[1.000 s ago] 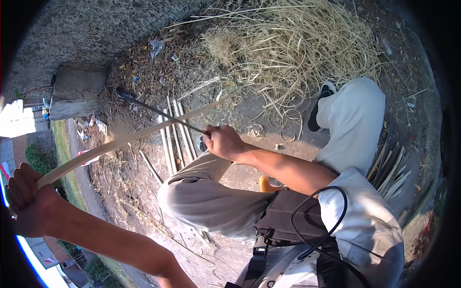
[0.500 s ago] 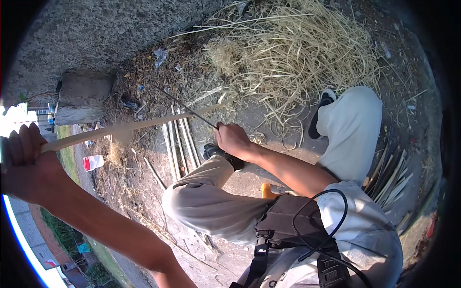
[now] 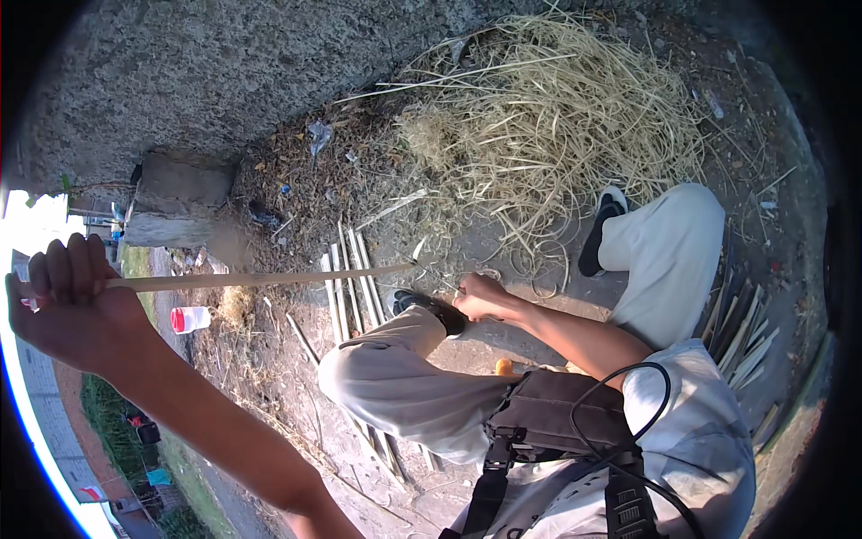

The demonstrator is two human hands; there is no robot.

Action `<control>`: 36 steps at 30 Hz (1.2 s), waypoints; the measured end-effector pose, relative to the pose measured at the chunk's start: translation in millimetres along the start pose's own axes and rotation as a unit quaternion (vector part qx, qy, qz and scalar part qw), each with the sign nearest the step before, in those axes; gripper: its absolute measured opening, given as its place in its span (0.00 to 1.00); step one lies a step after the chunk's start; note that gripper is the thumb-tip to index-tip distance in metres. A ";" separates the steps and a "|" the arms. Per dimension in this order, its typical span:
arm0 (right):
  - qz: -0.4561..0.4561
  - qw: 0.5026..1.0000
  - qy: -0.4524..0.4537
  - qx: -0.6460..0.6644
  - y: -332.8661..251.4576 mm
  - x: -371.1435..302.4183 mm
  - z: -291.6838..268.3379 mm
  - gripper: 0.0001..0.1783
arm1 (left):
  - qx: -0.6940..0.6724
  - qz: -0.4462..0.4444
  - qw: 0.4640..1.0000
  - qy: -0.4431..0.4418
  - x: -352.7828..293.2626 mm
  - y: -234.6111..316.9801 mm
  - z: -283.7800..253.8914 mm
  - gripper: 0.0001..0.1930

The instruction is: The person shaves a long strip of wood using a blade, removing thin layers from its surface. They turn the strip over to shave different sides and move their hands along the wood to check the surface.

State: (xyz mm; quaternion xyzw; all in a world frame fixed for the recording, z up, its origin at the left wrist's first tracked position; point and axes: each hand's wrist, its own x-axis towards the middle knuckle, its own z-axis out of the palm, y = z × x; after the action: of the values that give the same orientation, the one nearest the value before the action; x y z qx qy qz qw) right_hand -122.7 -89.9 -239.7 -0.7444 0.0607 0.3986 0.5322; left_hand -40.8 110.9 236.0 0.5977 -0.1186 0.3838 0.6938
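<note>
My left hand [image 3: 81, 301], raised at the far left, is closed around one end of a long pale bamboo strip [image 3: 251, 279]. The strip runs nearly level to the right, and its free end lies close to my right hand [image 3: 482, 297]. That hand is closed, low between my legs, near the shoe of my bent left leg. It grips a knife with a thin dark blade [image 3: 437, 274], which points up and left to the strip's end. The fingers hide the handle. Whether blade and strip touch is hard to tell.
A large heap of pale shavings [image 3: 557, 108] lies ahead, beside a rough wall [image 3: 224, 72]. Split bamboo pieces [image 3: 350, 278] rest by my left foot, and more strips [image 3: 741, 332] at the right. A red-and-white container [image 3: 189, 319] and a concrete block [image 3: 187, 193] stand left.
My right hand has moved down and right with the knife, so less blade shows. The strip has swung to nearly level, its right end lower. The view has shifted slightly.
</note>
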 end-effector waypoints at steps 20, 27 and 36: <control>-0.171 0.960 0.153 -0.161 -15.8 46.9 32.9 0.09 | 0.473 0.281 0.831 0.074 5.4 -6.4 -13.5 0.16; -0.289 0.936 0.191 -0.057 -52.8 55.4 34.6 0.18 | 0.926 0.359 0.115 0.023 -8.6 -19.9 -16.9 0.06; -0.141 0.976 0.108 -0.128 -22.0 60.6 49.9 0.12 | 0.970 0.235 0.007 0.056 -2.6 -13.6 -54.0 0.02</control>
State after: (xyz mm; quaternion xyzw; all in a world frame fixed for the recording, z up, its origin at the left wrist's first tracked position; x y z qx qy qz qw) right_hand -96.8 -18.3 -269.0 -0.8461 -0.0391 0.2411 0.4737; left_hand -49.2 159.8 210.4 0.6284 0.2698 0.3144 -0.6584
